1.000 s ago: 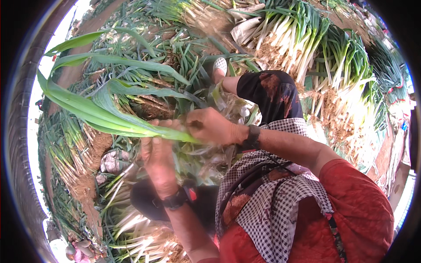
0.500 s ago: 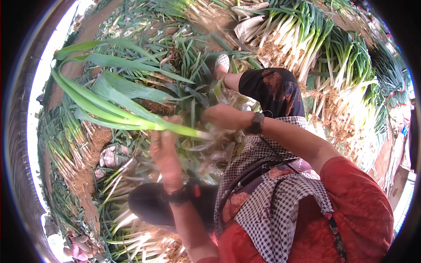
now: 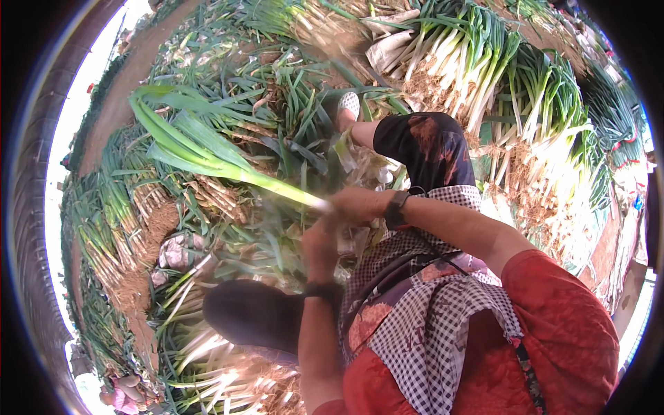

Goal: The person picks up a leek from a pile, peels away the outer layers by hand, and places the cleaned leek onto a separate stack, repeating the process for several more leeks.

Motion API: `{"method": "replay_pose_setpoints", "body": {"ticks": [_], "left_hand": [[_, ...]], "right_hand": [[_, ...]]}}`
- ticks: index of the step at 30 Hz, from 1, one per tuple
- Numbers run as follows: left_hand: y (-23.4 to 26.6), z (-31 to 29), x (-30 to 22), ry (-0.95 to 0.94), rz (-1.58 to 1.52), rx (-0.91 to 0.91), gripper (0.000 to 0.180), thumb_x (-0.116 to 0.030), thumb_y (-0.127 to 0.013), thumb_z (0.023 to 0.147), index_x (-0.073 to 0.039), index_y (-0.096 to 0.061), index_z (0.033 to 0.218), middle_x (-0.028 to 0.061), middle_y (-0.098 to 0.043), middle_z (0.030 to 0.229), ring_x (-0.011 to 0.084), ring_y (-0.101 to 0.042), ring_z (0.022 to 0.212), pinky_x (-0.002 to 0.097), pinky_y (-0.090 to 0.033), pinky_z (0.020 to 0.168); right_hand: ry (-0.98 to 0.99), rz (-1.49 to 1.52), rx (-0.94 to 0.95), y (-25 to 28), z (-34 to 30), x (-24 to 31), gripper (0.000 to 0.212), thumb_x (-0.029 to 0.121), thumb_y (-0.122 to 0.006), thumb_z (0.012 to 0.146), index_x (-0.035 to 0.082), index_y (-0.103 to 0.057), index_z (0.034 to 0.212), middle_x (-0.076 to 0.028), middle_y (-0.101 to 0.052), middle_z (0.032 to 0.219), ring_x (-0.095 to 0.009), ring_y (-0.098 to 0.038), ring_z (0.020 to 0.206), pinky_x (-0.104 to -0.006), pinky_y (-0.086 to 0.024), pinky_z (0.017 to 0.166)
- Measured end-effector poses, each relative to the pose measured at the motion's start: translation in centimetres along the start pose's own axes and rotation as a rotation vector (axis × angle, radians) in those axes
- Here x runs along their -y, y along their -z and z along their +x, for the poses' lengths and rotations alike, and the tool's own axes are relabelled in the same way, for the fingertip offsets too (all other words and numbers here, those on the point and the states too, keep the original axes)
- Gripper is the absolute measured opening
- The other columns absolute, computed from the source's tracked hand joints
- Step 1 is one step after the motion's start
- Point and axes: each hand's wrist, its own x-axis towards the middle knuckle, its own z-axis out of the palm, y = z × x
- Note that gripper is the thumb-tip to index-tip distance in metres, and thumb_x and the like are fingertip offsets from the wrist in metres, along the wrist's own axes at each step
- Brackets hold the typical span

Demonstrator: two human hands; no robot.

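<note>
A large leek (image 3: 242, 173) slants across the middle, its broad green leaves fanning to the upper left and its pale root end toward my body. Closed round that white end is my right hand (image 3: 360, 205), which wears a dark wristband. My left hand (image 3: 321, 247) is just below, close against the same end. Motion smears its fingers, so whether it grips the leek does not show. Under both hands lie blurred loose leaves and peeled pale skins.
Leeks with roots lie in bundles (image 3: 477, 62) at the upper right and in a pile (image 3: 131, 235) on the left. Trimmed white stalks (image 3: 214, 373) spread by my bent knee (image 3: 252, 315). A crumpled pale sack (image 3: 181, 250) sits at left. Another person (image 3: 128, 395) shows at the lower left edge.
My left hand has slid off the middle of the leek, moving right to its root end. My right hand has come onto that end, and the leaves have swung rightward.
</note>
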Motion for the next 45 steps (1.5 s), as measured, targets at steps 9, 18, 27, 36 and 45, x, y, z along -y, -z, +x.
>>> {"method": "replay_pose_setpoints", "body": {"ticks": [9, 18, 27, 36, 45], "left_hand": [[2.8, 2.1, -5.1, 0.280, -0.458, -0.194, 0.022, -0.012, -0.067, 0.088, 0.003, -0.067, 0.104, 0.0111, -0.069, 0.090, 0.0173, -0.063, 0.077, 0.0327, -0.052, 0.072], [0.7, 1.3, -2.1, 0.281, -0.330, -0.227, 0.014, -0.007, -0.065, 0.087, 0.005, -0.068, 0.095, 0.0080, -0.067, 0.075, 0.0145, -0.060, 0.072, 0.0313, -0.050, 0.071], [6.8, 3.6, -3.1, 0.113, -0.717, -0.309, 0.053, -0.029, -0.062, 0.093, 0.001, -0.046, 0.134, 0.0158, -0.058, 0.124, 0.0254, -0.058, 0.110, 0.0407, -0.044, 0.095], [17.7, 4.6, -4.0, 0.299, -0.991, -0.906, 0.047, -0.049, -0.048, 0.098, -0.010, -0.051, 0.124, -0.0008, -0.047, 0.079, 0.0097, -0.043, 0.065, 0.0244, -0.038, 0.057], [27.9, 1.7, 4.6, -0.165, -1.379, -0.723, 0.046, -0.042, -0.059, 0.093, -0.004, -0.055, 0.120, -0.0004, -0.047, 0.078, 0.0099, -0.041, 0.065, 0.0245, -0.035, 0.058]], "right_hand": [[-0.039, 0.027, -0.005, 1.4, -0.9, 1.0, 0.022, 0.001, -0.060, 0.077, -0.001, -0.065, 0.098, -0.009, -0.063, 0.070, -0.016, -0.061, 0.066, -0.0330, -0.048, 0.059], [-0.048, 0.092, 0.045, 0.6, -1.2, 1.0, 0.020, 0.003, -0.062, 0.076, -0.001, -0.066, 0.095, -0.006, -0.060, 0.069, -0.015, -0.056, 0.065, -0.0341, -0.046, 0.058], [-0.026, -0.281, 0.012, 0.1, -2.0, 5.7, 0.018, 0.012, -0.062, 0.079, 0.000, -0.062, 0.093, -0.016, -0.066, 0.081, -0.033, -0.066, 0.076, -0.0405, -0.051, 0.067], [0.325, -0.575, -0.101, -2.9, -1.5, 6.3, 0.011, 0.012, -0.059, 0.080, 0.002, -0.058, 0.084, -0.015, -0.062, 0.076, -0.033, -0.065, 0.073, -0.0435, -0.052, 0.065], [0.008, -0.915, 0.357, -0.1, 0.5, 3.1, 0.015, 0.012, -0.060, 0.075, 0.003, -0.070, 0.081, -0.017, -0.069, 0.084, -0.035, -0.068, 0.079, -0.0466, -0.053, 0.065]]}}
